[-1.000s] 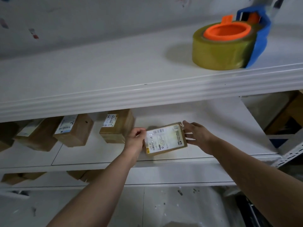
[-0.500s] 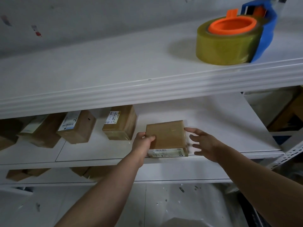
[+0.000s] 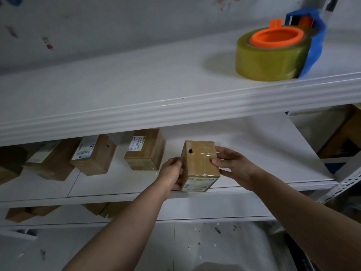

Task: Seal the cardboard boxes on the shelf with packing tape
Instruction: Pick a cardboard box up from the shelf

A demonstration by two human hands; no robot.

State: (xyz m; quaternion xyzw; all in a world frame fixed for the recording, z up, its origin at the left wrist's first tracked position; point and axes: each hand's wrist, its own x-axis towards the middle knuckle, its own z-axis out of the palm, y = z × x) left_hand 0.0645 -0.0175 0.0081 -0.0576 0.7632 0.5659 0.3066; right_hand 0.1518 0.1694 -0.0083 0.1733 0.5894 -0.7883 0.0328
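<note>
Both hands are clamped on one small cardboard box at the front edge of the middle shelf. The left hand curls round its left side. The right hand pinches the right side, with the thumb pressed on the upward face. The box is tilted, its labelled end toward the camera. Whether its lower edge rests on the shelf or hangs just above it, I cannot tell. A glossy strip of clear tape already shines across the upward face, and a small dark hole sits near its far left corner.

The tape roll, with its orange core and blue dispenser frame, lies on the upper shelf, well apart from the box and close to that shelf's front lip.

The likely trouble is the reach for that tape — one hand must let go, leaving a tilted box at the shelf's edge in a single grip. The taped face looks slick, so the box could slide out and drop past the lip. A hurried grab upward could also nudge the roll off its own edge. The neighbouring boxes stand near on the left, and a swing of the left elbow might shove them.
</note>
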